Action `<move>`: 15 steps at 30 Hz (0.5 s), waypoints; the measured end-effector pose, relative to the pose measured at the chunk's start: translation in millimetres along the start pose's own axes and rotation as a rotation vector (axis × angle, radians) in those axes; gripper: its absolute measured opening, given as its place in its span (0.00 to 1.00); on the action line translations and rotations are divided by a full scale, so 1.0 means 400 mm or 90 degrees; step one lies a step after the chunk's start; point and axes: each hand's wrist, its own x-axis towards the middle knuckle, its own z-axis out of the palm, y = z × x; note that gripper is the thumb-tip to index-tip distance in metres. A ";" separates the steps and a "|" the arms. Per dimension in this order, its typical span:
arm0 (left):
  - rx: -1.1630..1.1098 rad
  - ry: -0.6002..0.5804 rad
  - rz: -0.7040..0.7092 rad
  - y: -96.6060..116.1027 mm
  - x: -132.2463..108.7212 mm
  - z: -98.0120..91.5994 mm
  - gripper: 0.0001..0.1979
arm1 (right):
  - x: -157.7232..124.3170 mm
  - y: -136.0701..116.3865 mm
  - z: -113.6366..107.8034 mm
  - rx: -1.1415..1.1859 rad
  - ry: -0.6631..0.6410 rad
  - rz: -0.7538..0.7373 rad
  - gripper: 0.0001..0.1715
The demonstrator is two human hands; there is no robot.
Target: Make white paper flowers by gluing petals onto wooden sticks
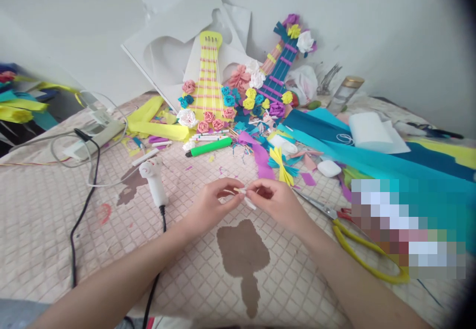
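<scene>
Right now you hold a small pale piece [241, 191] between both hands, just above the quilted cover [55, 230] and in the middle of your view. Whether it is a paper strip or a thin stick is too small to tell. Your left hand [212, 205] pinches one end with thumb and forefinger pressed together. Your right hand [277, 201] pinches the other end the same way, its other fingers curled loosely under. Gripping it at both ends likely steadies so slight a thing and lets you turn it at the fingertips.

Both forearms come in low from the bottom corners and meet in a shallow V. The wrists are raised a little, so only the fingertips do the work and the palms face each other.

The tools lie within easy reach on either side, which seems to be why they sit where they do. The glue gun [154, 180] rests just left of your left hand, its black cord [80, 220] trailing towards you. The yellow-handled scissors [357, 239] lie just right of your right wrist. Farther back, a green marker [208, 147] lies in front of the yellow paper guitar [210, 78], which leans against the wall among paper flowers.
</scene>
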 end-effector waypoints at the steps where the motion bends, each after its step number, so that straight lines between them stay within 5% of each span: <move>1: 0.001 0.005 0.004 0.002 0.000 0.004 0.08 | -0.001 -0.001 0.000 -0.003 0.001 -0.002 0.06; 15: 0.024 0.077 0.054 0.010 0.005 0.004 0.10 | 0.005 0.003 -0.007 -0.029 0.015 -0.041 0.07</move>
